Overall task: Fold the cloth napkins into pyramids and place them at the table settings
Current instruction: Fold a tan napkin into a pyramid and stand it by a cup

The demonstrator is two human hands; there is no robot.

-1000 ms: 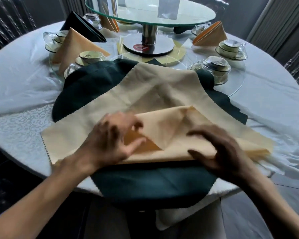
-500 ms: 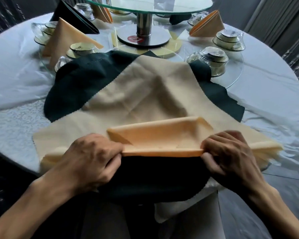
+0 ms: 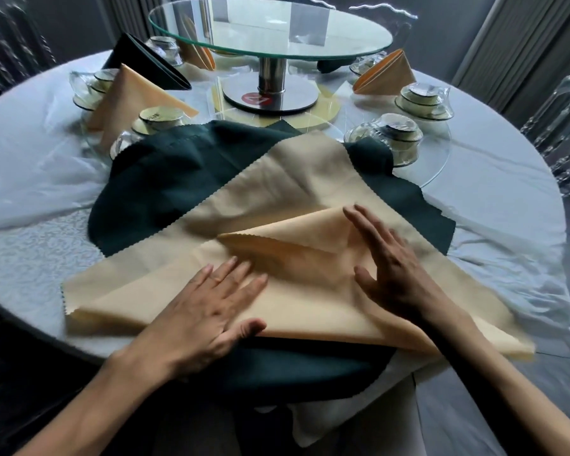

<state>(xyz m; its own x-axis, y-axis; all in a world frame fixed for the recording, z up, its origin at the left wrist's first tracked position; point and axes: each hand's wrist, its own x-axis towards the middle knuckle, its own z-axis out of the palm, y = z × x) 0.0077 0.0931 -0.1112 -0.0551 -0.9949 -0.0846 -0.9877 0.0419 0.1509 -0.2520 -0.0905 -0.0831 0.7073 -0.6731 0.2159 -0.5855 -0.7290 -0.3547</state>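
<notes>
1. We are pressing both hands, left hand (image 3: 208,311) and right hand (image 3: 389,274), flat and spread on the beige napkin (image 3: 297,179) lying beneath them on the worktop (image 3: 30,172).
2. The raised flap (image 3: 297,232) between them is likely springing open if our pressure is uneven.

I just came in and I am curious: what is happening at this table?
A person is folding a beige napkin that lies on a dark green cloth. The left hand and right hand lie open and flat on the fold. Finished pyramid napkins already stand beside the cups.
</notes>
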